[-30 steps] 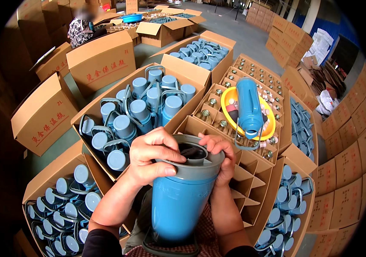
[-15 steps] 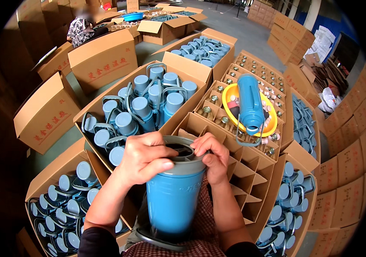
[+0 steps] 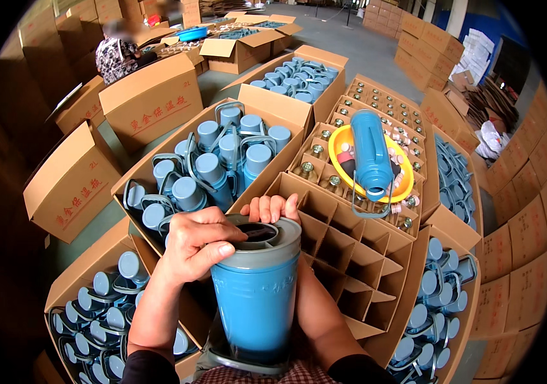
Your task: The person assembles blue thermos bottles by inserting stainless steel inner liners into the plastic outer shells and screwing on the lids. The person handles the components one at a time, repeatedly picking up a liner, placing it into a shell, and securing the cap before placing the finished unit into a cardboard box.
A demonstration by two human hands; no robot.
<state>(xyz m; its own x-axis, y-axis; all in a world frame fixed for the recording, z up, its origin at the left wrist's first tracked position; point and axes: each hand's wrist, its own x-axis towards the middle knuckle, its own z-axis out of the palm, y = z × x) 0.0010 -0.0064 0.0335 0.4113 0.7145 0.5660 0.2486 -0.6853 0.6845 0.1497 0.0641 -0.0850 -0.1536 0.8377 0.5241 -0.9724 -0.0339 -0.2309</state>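
Observation:
A blue thermos casing with a grey end ring stands in front of me, ring end up, its carry handle low by my lap. My left hand grips the ring from the left, with fingertips inside its round opening. Behind the casing, my right hand has its fingers curled over the ring's far edge; its palm is hidden. The opening looks dark inside. Another blue thermos casing lies across a yellow basin holding small pinkish-white parts, on a carton of glass liners.
A divided carton with bare compartments is just beyond my right forearm. Cartons of blue thermos casings stand ahead and on both sides. Glass liners fill the dividers behind the basin. A person sits at the far left among cartons.
My right hand has shifted from the ring's right side to its far edge, its fingers now together there. The casing has tilted slightly; my left hand stays on the ring.

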